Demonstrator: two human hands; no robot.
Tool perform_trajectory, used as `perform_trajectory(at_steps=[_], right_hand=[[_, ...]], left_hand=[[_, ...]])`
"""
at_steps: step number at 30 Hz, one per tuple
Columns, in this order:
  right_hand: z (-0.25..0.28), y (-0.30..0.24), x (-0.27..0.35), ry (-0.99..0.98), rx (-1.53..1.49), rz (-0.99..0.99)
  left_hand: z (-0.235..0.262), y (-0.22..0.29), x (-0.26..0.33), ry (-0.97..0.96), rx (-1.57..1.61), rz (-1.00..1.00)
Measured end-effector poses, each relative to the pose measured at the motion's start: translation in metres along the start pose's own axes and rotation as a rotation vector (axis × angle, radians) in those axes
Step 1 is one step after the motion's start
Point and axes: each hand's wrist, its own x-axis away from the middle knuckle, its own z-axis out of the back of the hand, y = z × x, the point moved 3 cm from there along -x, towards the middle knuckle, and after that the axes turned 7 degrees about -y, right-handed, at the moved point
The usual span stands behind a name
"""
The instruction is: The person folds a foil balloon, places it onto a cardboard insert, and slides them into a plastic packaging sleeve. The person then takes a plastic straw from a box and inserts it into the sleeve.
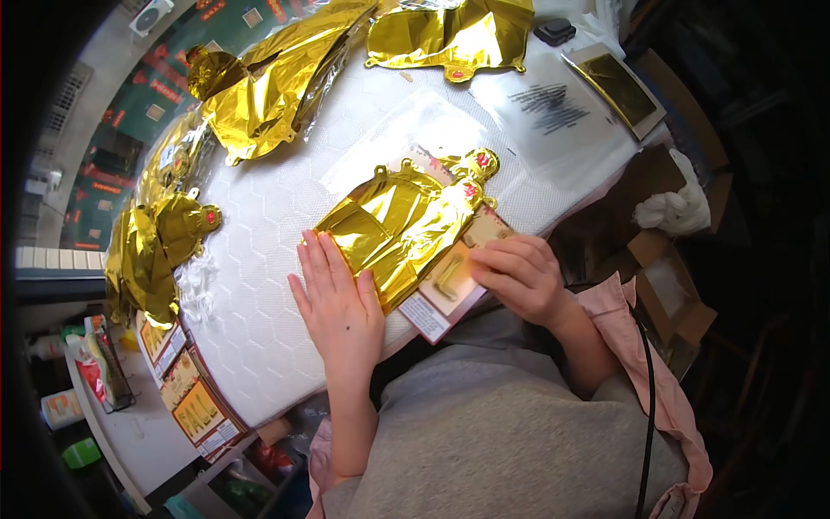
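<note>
A folded gold foil balloon lies flat on the white quilted surface in front of me, its small round tabs with red marks at the far right end. My left hand rests flat along the balloon's near left edge, fingers stretched out. Partly under the foil is a printed card with a balloon picture on it, sticking out on the near right side. My right hand pinches that card's right edge between thumb and fingers; the fingertips' exact hold is partly hidden.
More gold foil balloons lie at the far left, far middle and left edge. Clear plastic bags and a gold-fronted packet are at the far right. Printed cards are stacked lower left. An open cardboard box stands right.
</note>
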Motion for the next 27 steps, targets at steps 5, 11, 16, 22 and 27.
perform_trajectory(at_steps=[5,11,16,22,27], right_hand=[[0.039,0.045,0.02,0.244,0.189,-0.136],[0.057,0.056,0.019,0.763,0.092,-0.445],[0.015,-0.026,-0.036,0.405,-0.39,-0.003],[-0.044,-0.101,-0.06,0.033,-0.241,0.142],[-0.052,-0.091,-0.048,-0.005,-0.215,0.097]], left_hand=[[0.001,0.002,0.0,-0.001,0.003,0.003],[0.003,0.002,-0.001,0.0,-0.001,0.0],[0.01,0.005,-0.001,-0.013,0.136,-0.02],[-0.008,0.003,-0.037,-0.017,0.624,0.075],[-0.025,-0.016,-0.017,-0.015,1.117,0.201]])
